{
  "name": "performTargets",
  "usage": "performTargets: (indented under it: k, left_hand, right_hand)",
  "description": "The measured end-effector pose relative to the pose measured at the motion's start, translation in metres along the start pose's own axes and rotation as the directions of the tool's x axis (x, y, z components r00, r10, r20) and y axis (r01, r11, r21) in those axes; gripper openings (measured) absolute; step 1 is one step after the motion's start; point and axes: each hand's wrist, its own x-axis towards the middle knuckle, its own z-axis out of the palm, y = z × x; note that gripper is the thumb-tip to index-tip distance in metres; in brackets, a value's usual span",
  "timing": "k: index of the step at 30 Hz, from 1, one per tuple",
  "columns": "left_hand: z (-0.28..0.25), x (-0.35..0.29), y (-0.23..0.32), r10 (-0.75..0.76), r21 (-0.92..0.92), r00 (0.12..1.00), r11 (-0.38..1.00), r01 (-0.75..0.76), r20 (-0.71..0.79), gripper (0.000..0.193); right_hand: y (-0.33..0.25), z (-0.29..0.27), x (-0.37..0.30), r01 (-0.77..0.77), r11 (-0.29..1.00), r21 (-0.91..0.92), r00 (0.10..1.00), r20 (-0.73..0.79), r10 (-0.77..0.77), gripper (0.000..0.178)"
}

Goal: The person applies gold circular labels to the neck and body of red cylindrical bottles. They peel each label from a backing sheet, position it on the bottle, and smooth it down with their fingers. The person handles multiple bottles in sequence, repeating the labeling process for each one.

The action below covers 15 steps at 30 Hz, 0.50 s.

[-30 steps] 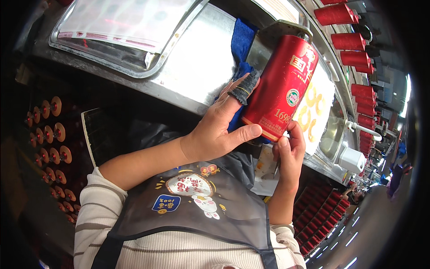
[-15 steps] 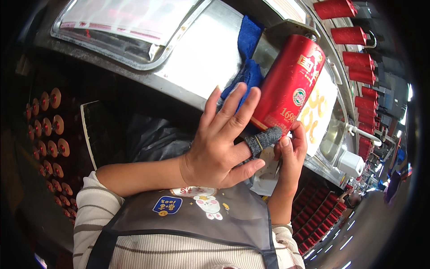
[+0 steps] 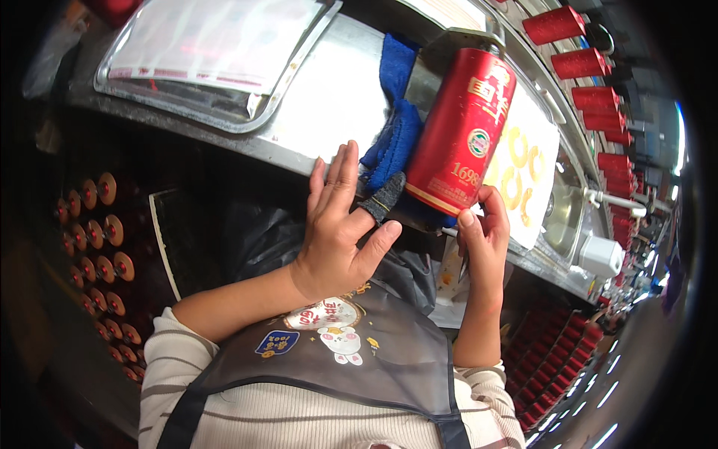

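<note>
A red cylindrical bottle [image 3: 464,131] with gold print sits tilted, its far end against a metal fixture [image 3: 458,42]. My left hand [image 3: 340,224] is off the bottle's left side, fingers stretched out and thumb apart, holding nothing. A dark grey knit cover [image 3: 384,198] wraps its index finger. At the bottle's near rim, my right hand [image 3: 486,239] has thumb and index finger pinched together. From under that hand pokes a thin, dark, pointed tool [image 3: 463,266], mostly hidden by the fingers. Left of the bottle lies a crumpled blue cloth [image 3: 396,135].
A metal tray [image 3: 250,120] with pale sheets stands at the far left of the metal bench. Right of the bottle lies a white sheet with gold ring-shaped decals [image 3: 516,172]. Red bottles [image 3: 553,26] hang along the right; more stand in racks at lower left and lower right.
My left hand has drawn back from the bottle toward the left, its fingers closer together. The bottle now appears further left and more upright. My right hand stays at its near rim.
</note>
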Motion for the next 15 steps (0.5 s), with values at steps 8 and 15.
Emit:
performTargets:
  k: [8, 15]
  left_hand:
    - [-0.021, 0.019, 0.020, 0.177, 0.232, 0.982, 0.954, -0.189, 0.070, 0.044]
    - [-0.029, 0.037, 0.033, 0.291, 0.382, 0.927, 0.850, -0.363, 0.235, 0.033]
  right_hand:
    - [0.010, 0.000, -0.001, 0.036, 0.999, 0.013, 0.999, -0.034, -0.036, 0.020]
    - [0.022, -0.005, 0.003, 0.071, 0.996, 0.048, 0.997, -0.001, -0.071, 0.011]
